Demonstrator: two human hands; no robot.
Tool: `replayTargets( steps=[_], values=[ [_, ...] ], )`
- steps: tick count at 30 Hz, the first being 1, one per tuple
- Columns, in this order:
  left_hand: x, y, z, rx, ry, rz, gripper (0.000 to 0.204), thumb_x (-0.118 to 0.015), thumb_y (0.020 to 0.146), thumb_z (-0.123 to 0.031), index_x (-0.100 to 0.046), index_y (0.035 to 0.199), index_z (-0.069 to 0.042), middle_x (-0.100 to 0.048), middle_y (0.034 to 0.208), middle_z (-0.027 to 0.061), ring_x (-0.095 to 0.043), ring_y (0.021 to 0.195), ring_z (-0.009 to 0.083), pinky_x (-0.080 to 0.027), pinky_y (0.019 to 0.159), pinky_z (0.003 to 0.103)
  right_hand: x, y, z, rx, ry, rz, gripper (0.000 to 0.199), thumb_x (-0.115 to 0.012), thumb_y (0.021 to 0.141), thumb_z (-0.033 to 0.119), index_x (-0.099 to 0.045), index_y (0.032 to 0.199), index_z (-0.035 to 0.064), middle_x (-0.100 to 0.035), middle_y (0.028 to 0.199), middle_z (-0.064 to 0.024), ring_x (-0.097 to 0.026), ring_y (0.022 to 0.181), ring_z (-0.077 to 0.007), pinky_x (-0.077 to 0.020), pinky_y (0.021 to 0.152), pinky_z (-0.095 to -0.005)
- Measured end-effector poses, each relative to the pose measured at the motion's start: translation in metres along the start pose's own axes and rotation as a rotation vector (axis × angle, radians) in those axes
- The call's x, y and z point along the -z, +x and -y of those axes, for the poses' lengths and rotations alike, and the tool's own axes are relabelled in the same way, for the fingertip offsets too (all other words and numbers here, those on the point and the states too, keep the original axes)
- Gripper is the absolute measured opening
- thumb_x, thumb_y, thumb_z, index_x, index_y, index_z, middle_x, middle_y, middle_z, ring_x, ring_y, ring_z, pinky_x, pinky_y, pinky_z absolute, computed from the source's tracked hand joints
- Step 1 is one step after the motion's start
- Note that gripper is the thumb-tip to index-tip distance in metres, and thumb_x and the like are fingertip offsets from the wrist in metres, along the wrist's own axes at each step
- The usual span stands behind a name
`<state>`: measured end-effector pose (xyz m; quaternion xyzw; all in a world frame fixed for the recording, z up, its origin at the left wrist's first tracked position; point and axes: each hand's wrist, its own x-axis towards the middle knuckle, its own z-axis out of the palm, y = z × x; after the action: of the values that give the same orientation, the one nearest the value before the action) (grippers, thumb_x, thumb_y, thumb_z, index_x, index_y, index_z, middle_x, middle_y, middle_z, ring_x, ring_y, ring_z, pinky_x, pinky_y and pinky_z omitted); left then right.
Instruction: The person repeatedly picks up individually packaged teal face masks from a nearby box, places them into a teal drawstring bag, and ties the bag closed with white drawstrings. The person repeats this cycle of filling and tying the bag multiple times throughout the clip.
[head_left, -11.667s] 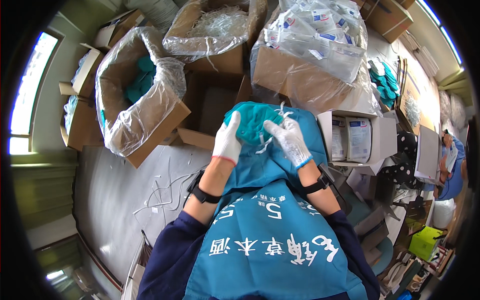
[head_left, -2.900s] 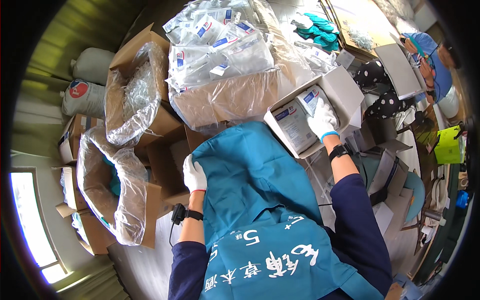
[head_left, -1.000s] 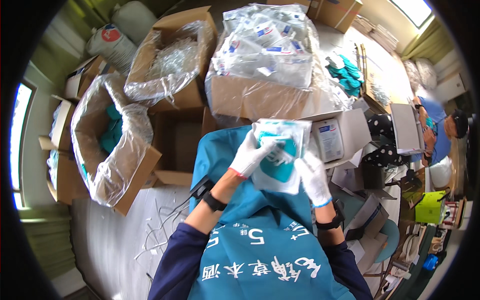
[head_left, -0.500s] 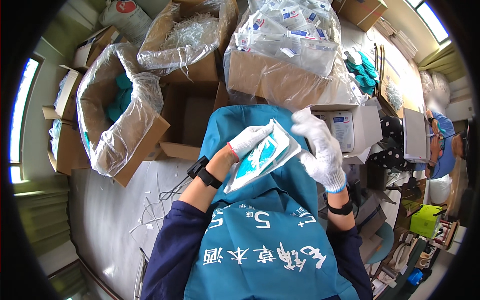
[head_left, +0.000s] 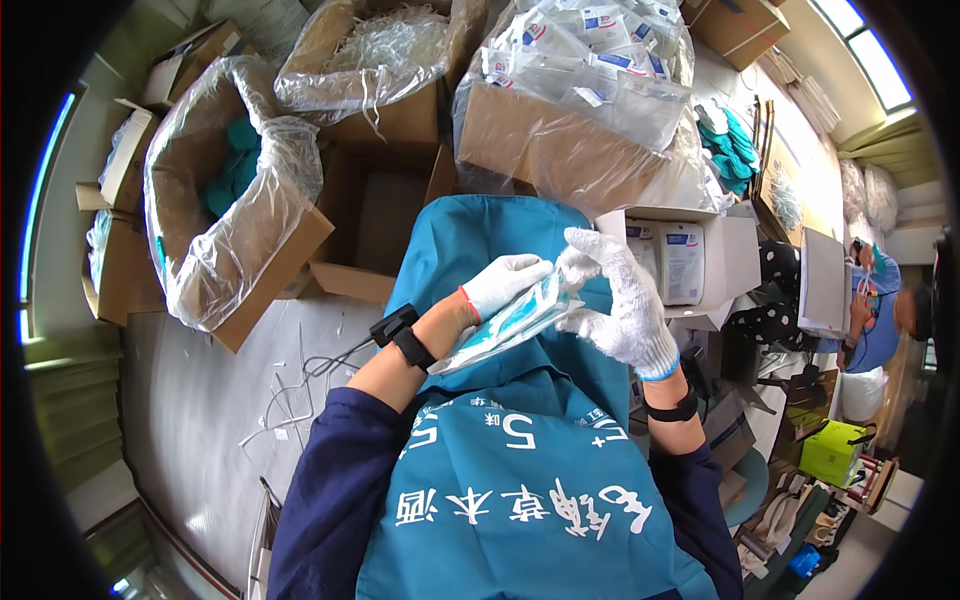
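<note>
My left hand (head_left: 505,284), in a white knit glove, is closed on the upper edge of a flat clear plastic packet (head_left: 500,335). Something teal and white lies inside the packet; I cannot make out what. My right hand (head_left: 622,305), gloved alike, has its thumb and curled fingers around the packet's right end, one finger raised. The packet slants over my lap, above a teal apron (head_left: 520,440). To the right of that hand, an open white carton (head_left: 735,255) holds flat white printed packets (head_left: 682,262).
A plastic-lined box (head_left: 270,285) with teal items stands left, beside an open brown box (head_left: 375,205). Ahead, one large carton (head_left: 560,130) is heaped with clear packets and another box holds clear strips (head_left: 385,48). A person (head_left: 880,310) sits at far right.
My right fingers have come in from beside the packet onto its right end. The packet has tilted, so less of its broad face shows. The view has shifted slightly.
</note>
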<state>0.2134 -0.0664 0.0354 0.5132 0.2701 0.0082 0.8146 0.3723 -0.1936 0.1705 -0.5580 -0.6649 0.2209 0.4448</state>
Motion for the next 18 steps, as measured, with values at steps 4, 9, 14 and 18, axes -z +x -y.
replayTargets(
  steps=[4, 9, 14, 18],
  values=[
    [0.000, -0.001, 0.009, 0.019, 0.099, 0.073, 0.040, -0.060, 0.101, -0.039, -0.071, 0.113, -0.003, -0.071, 0.098, 0.0030, -0.063, 0.086, 0.0116, -0.051, 0.082, 0.028, 0.001, -0.006, -0.013, -0.068, 0.148, 0.234, 0.056, -0.080, 0.085, 0.030, -0.061, 0.130, 0.0024, -0.065, 0.119, -0.0156, -0.066, 0.097, -0.0223, -0.0513, 0.090, -0.0340],
    [0.016, 0.009, 0.028, 0.074, 0.477, 0.063, 0.043, -0.063, 0.097, -0.042, -0.072, 0.108, -0.001, -0.072, 0.098, 0.0078, -0.065, 0.090, 0.0162, -0.051, 0.084, 0.032, -0.024, -0.031, -0.024, -0.196, 0.229, 0.198, 0.035, -0.074, 0.084, 0.006, -0.066, 0.118, 0.0039, -0.068, 0.106, -0.0178, -0.067, 0.093, -0.0356, -0.0523, 0.087, -0.0373],
    [0.017, 0.015, 0.013, -0.032, 0.764, -0.048, 0.035, -0.061, 0.097, -0.036, -0.072, 0.104, -0.004, -0.073, 0.101, 0.0154, -0.069, 0.092, 0.0273, -0.053, 0.085, 0.038, -0.041, -0.046, -0.039, -0.149, -0.029, 0.032, 0.009, -0.074, 0.082, 0.007, -0.071, 0.090, 0.0074, -0.068, 0.088, -0.0105, -0.068, 0.082, -0.0325, -0.0553, 0.073, -0.0365],
    [0.029, 0.014, 0.007, -0.273, 0.876, -0.046, 0.035, -0.059, 0.099, -0.037, -0.073, 0.109, -0.007, -0.073, 0.104, 0.0156, -0.069, 0.094, 0.0306, -0.053, 0.087, 0.039, -0.046, -0.052, -0.071, -0.236, -0.177, 0.001, 0.008, -0.070, 0.086, 0.010, -0.073, 0.092, 0.0067, -0.070, 0.088, -0.0123, -0.069, 0.081, -0.0321, -0.0553, 0.071, -0.0357]
  ],
)
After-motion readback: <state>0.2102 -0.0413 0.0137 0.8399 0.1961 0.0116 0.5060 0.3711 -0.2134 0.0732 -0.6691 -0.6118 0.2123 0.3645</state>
